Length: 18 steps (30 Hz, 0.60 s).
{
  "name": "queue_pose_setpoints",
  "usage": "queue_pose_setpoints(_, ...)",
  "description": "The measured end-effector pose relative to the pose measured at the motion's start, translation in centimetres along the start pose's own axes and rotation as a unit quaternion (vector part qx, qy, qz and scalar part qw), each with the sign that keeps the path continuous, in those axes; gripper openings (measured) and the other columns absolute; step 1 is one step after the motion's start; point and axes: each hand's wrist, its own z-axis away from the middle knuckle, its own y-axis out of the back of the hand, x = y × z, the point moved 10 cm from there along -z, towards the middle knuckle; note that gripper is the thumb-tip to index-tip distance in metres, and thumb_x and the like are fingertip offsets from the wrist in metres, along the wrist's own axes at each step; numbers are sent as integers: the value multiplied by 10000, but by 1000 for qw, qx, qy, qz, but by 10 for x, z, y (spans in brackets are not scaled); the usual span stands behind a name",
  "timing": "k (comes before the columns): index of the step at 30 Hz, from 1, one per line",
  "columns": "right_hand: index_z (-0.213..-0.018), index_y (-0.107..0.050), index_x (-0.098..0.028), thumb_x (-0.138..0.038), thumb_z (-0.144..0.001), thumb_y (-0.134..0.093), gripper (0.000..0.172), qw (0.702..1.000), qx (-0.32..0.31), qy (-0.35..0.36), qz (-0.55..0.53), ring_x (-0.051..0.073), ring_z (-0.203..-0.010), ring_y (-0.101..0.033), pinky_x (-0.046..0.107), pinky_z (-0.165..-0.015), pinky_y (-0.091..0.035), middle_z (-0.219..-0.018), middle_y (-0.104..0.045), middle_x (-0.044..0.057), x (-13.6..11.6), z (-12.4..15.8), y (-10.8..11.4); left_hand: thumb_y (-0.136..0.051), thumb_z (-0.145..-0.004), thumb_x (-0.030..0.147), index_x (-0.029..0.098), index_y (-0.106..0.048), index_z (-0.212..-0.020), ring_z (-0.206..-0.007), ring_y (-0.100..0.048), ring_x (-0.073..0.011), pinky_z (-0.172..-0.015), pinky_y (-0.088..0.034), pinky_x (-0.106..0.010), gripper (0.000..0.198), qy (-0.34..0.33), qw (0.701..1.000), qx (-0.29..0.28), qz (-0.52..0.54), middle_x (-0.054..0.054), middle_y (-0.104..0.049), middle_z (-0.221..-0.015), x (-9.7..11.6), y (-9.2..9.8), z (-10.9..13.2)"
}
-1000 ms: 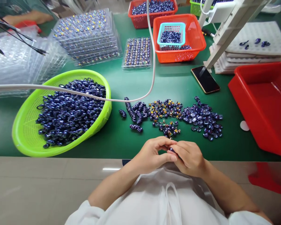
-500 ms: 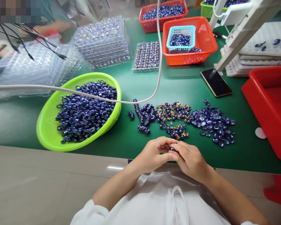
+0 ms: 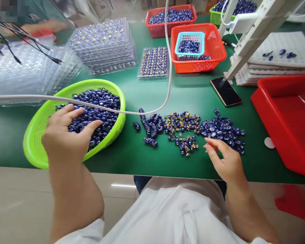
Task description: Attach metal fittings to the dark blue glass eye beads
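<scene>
My left hand (image 3: pixel 67 132) is over the lime-green basket (image 3: pixel 27 144), its fingers and thumb spread apart above a heap of dark blue ring-like pieces (image 3: pixel 101 125). Nothing shows in its grasp. At the near side of a loose pile of dark blue oval stones (image 3: pixel 220 128), my right hand (image 3: pixel 226 161) has its thumb and forefinger a little apart, with no piece visible between them. Just left of those fingertips lies a small group of blue pieces with metal clasps (image 3: pixel 186 145). Behind it is a larger pile of gold and blue pieces (image 3: pixel 181 122).
Rows of stacked blue rings (image 3: pixel 152 125) lie mid-table. A white cable (image 3: pixel 142 112) loops low across the basket. Farther back are clear trays (image 3: pixel 99 47), an orange basket (image 3: pixel 198 67) and a phone (image 3: pixel 226 91). A red bin (image 3: pixel 274 125) stands at right, by a white post (image 3: pixel 244 51).
My hands were together at the table edge around a small blue piece. They have parted: the left moved to the basket and opened, the right moved toward the stones. The camera view shifted slightly.
</scene>
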Motion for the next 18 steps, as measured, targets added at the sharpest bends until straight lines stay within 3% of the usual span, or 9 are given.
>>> queue_pose_setpoints(2, -1107, -665, -235, -201, -951, -585, 179, 1000, -7, 21, 2, 173, -806, -669, 310, -745, -549, -942, -701, 28, -2, 1, -2, -883, -669, 293, 129, -713, -1187, -1277, -580, -356, -1142, -411, -506, 570, -53, 998, 24, -13, -98, -647, -1363, 13, 0, 1)
queue_pose_setpoints(5, -1092, -664, -232, -171, -938, -589, 181, 997, -26, 78, 2, 211, -892, -642, 379, -821, -541, -953, -673, 52, -15, 0, -12, -830, -753, 258, 206, -676, -1232, -1251, -606, -298, -1127, -445, -472, 505, -114, 993, -5, 42, -16, -652, -1352, 53, -20, 28)
queue_pose_setpoints(7, -1159, -653, -232, -160, -940, -572, 244, 994, -34, 102, 27, 238, -929, -619, 423, -838, -540, -978, -661, 72, -20, -5, -19, -784, -800, 204, 222, -676, -1204, -1217, -625, -268, -1096, -473, -484, 419, -134, 980, -83, 123, -48, -668, -1315, 85, -49, 58)
queue_pose_setpoints(10, -1252, -630, -219, -143, -948, -523, 331, 987, -47, 113, 102, 278, -978, -597, 474, -853, -538, -1053, -657, 110, -21, -17, -31, -705, -856, 174, 225, -681, -1165, -1163, -642, -257, -1012, -536, -472, 315, -206, 914, -240, 254, -91, -700, -1237, 143, -95, 118)
queue_pose_setpoints(12, -1195, -663, -202, -130, -944, -512, 302, 981, -61, 115, 145, 294, -994, -591, 486, -860, -536, -1065, -655, 126, -20, -24, -40, -661, -879, 158, 214, -687, -1145, -1198, -607, -282, -1008, -531, -504, 274, -253, 874, -293, 294, -109, -715, -1209, 171, -114, 153)
queue_pose_setpoints(15, -1042, -695, -178, -128, -943, -519, 208, 976, -85, 118, 160, 290, -982, -594, 477, -863, -535, -1024, -658, 129, -18, -27, -48, -612, -903, 149, 180, -683, -1141, -1226, -581, -299, -1031, -506, -541, 249, -268, 851, -329, 308, -140, -709, -1219, 189, -132, 181)
queue_pose_setpoints(18, -1027, -672, -174, -151, -956, -526, 164, 987, -72, 107, 95, 266, -976, -609, 461, -886, -530, -998, -661, 112, -20, -21, -38, -610, -909, 161, 174, -664, -1176, -1193, -596, -294, -1014, -514, -537, 273, -238, 858, -311, 331, -148, -713, -1198, 189, -135, 180)
